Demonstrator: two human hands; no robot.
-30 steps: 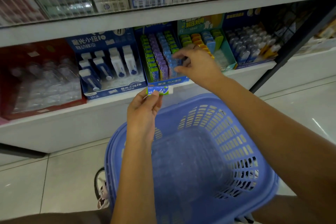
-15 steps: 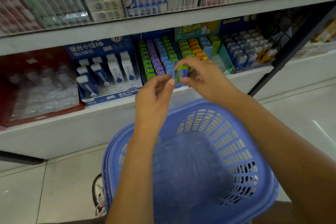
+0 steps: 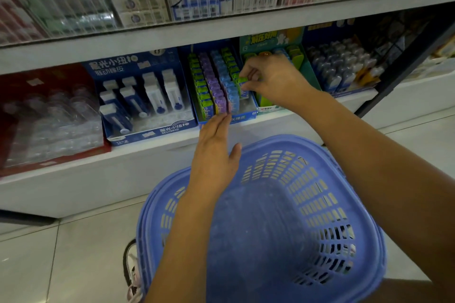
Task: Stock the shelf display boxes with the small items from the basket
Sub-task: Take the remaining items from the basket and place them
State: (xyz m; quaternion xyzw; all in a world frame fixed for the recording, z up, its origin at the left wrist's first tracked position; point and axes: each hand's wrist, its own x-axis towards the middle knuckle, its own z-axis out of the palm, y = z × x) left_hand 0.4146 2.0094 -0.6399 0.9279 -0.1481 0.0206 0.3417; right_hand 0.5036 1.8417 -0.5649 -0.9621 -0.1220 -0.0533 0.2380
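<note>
A blue display box (image 3: 246, 117) on the lower shelf holds rows of small green, purple and blue packets. My right hand (image 3: 270, 79) pinches a small green packet (image 3: 243, 80) over the box's rightmost row, whose front part shows a gap. My left hand (image 3: 216, 152) is flat with its fingers together and holds nothing; its fingertips touch the box's front edge. A blue plastic basket (image 3: 320, 204) sits below my arms, and I see no items inside it.
Left of the box stands a blue carton of white erasers (image 3: 147, 96), then a red box of clear items (image 3: 49, 118). To the right are a green display box (image 3: 305, 64) and a dark blue one (image 3: 344, 66). An upper shelf (image 3: 221, 29) overhangs. A black post (image 3: 406, 66) slants at right.
The green packet passed from my left hand to my right hand, which carried it up to the box's right row. My left hand let go and moved to the box's front edge.
</note>
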